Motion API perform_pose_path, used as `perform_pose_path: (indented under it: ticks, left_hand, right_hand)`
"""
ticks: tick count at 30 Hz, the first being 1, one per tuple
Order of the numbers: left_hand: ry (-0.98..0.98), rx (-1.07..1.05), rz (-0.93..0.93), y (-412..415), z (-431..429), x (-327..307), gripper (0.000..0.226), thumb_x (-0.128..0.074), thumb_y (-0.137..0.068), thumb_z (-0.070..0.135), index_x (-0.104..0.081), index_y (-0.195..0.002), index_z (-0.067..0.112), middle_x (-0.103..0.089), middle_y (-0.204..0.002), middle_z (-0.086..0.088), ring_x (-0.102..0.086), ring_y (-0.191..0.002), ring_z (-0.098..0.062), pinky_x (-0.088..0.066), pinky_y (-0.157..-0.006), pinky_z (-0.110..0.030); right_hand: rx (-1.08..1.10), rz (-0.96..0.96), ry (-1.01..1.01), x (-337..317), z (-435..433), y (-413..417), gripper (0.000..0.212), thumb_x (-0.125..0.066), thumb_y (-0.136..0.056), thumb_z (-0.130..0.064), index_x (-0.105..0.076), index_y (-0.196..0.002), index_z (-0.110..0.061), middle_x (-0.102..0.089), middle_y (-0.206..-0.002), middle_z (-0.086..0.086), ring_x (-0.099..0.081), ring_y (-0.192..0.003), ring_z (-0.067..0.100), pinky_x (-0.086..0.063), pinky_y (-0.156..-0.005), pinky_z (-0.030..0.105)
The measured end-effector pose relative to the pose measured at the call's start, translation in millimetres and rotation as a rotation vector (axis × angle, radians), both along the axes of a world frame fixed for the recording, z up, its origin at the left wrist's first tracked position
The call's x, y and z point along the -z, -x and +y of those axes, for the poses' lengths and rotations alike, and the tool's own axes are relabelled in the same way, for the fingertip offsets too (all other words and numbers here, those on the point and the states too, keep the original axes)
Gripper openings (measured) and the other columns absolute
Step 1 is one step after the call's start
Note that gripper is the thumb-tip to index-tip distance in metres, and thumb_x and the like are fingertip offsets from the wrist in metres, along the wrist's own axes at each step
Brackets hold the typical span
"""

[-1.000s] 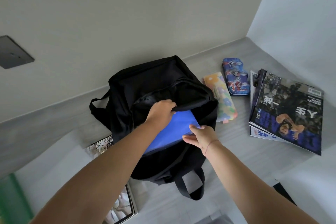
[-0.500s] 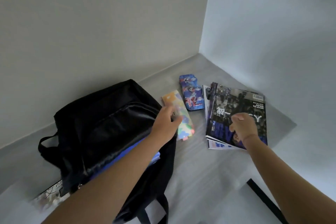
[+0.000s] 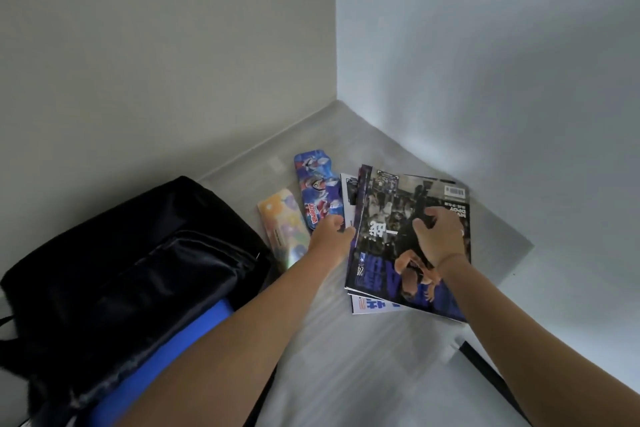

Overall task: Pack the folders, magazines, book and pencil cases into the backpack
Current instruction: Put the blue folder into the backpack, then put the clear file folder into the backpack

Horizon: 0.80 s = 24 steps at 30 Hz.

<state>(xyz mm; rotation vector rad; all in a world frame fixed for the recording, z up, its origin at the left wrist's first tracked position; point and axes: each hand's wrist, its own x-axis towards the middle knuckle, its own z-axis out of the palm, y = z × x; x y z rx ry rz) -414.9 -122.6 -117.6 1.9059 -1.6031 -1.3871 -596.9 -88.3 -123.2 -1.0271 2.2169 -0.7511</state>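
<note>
Head view, left to right: your black fabric backpack (image 3: 131,274) lies open on the table (image 3: 363,357), a smooth blue folder (image 3: 162,354) poking from its mouth. Beside it lie a pastel pencil case (image 3: 284,229) and a glossy blue pencil case (image 3: 317,191), long axes pointing away from you. Your left hand (image 3: 332,230) curls against the left edge of the magazines (image 3: 388,274); your right hand (image 3: 438,236) presses down on the slick top cover, fingers bent. The stack lies right of the bag, so it must travel left.
</note>
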Motion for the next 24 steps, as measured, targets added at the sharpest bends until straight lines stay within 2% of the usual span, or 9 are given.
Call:
perform_pose_path:
  ticks: [2, 4, 7, 10, 13, 16, 18, 22, 24]
  left_hand:
    - [0.066, -0.068, 0.025, -11, 0, -8, 0.035, -0.053, -0.092, 0.02, -0.054, -0.126, 0.011, -0.059, -0.126, -0.007, -0.055, -0.114, -0.022, -0.041, -0.092, -0.027]
    - [0.181, -0.143, 0.035, -32, 0, -19, 0.025, -0.052, -0.091, 0.017, -0.062, -0.114, 0.014, -0.066, -0.114, -0.006, -0.061, -0.104, -0.021, -0.045, -0.087, -0.026]
    - [0.343, -0.246, 0.041, -79, 11, -38, 0.019, -0.05, -0.092, 0.019, -0.067, -0.101, 0.02, -0.071, -0.093, -0.003, -0.066, -0.087, -0.021, -0.054, -0.081, -0.035]
    - [0.438, -0.388, 0.018, -135, 33, -52, 0.019, -0.048, -0.092, 0.02, -0.066, -0.096, 0.024, -0.071, -0.084, 0.001, -0.067, -0.076, -0.017, -0.056, -0.074, -0.037]
    - [0.519, -0.56, -0.039, -196, 64, -59, 0.021, -0.046, -0.094, 0.017, -0.064, -0.103, 0.021, -0.07, -0.085, 0.004, -0.065, -0.077, -0.013, -0.056, -0.074, -0.034]
    - [0.552, -0.737, -0.08, -256, 105, -61, 0.022, -0.045, -0.095, 0.016, -0.062, -0.109, 0.021, -0.067, -0.08, 0.004, -0.06, -0.068, -0.01, -0.054, -0.064, -0.03]
    - [0.575, -0.845, -0.141, -294, 135, -60, 0.022, -0.045, -0.095, 0.016, -0.062, -0.109, 0.02, -0.066, -0.078, 0.002, -0.059, -0.065, -0.013, -0.051, -0.062, -0.033]
    - [0.551, -1.035, -0.254, -366, 195, -47, 0.023, -0.046, -0.092, 0.013, -0.063, -0.108, 0.017, -0.069, -0.087, -0.006, -0.063, -0.078, -0.026, -0.048, -0.069, -0.034]
    - [0.502, -1.142, -0.301, -401, 227, -37, 0.024, -0.047, -0.092, 0.011, -0.063, -0.109, 0.014, -0.068, -0.097, -0.008, -0.062, -0.089, -0.028, -0.046, -0.075, -0.033]
  right_hand:
    - [-0.111, -0.089, 0.058, -5, -8, -31, 0.024, -0.054, -0.09, -0.016, -0.059, -0.113, -0.01, -0.056, -0.122, 0.007, -0.053, -0.115, 0.022, -0.04, -0.097, 0.03]
    - [-0.248, -0.164, 0.122, -12, -17, -72, 0.015, -0.051, -0.091, -0.014, -0.062, -0.101, -0.014, -0.064, -0.106, 0.004, -0.061, -0.1, 0.019, -0.046, -0.085, 0.023]
    - [-0.433, -0.279, 0.196, -29, -25, -144, 0.015, -0.048, -0.09, -0.017, -0.062, -0.084, -0.022, -0.067, -0.082, 0.001, -0.065, -0.078, 0.019, -0.053, -0.074, 0.032]
    - [-0.597, -0.336, 0.241, -44, -20, -217, 0.014, -0.05, -0.089, -0.017, -0.062, -0.082, -0.02, -0.061, -0.065, -0.004, -0.058, -0.06, 0.013, -0.048, -0.063, 0.032]
    - [-0.729, -0.421, 0.266, -57, -4, -284, 0.013, -0.052, -0.09, -0.015, -0.062, -0.083, -0.019, -0.062, -0.067, -0.002, -0.058, -0.062, 0.014, -0.049, -0.061, 0.029]
    - [-0.88, -0.488, 0.238, -69, 23, -346, 0.014, -0.051, -0.092, -0.014, -0.063, -0.086, -0.017, -0.064, -0.074, -0.001, -0.06, -0.064, 0.01, -0.049, -0.059, 0.021]
    - [-0.953, -0.543, 0.191, -74, 45, -385, 0.014, -0.05, -0.093, -0.014, -0.064, -0.088, -0.015, -0.066, -0.075, 0.002, -0.062, -0.064, 0.012, -0.051, -0.058, 0.02]
    - [-1.074, -0.611, 0.073, -67, 91, -457, 0.015, -0.05, -0.092, -0.009, -0.062, -0.084, -0.015, -0.067, -0.078, 0.01, -0.065, -0.065, 0.019, -0.055, -0.062, 0.027]
    - [-1.154, -0.616, -0.004, -57, 115, -488, 0.012, -0.053, -0.09, -0.012, -0.062, -0.084, -0.017, -0.067, -0.084, 0.011, -0.067, -0.075, 0.022, -0.057, -0.074, 0.034]
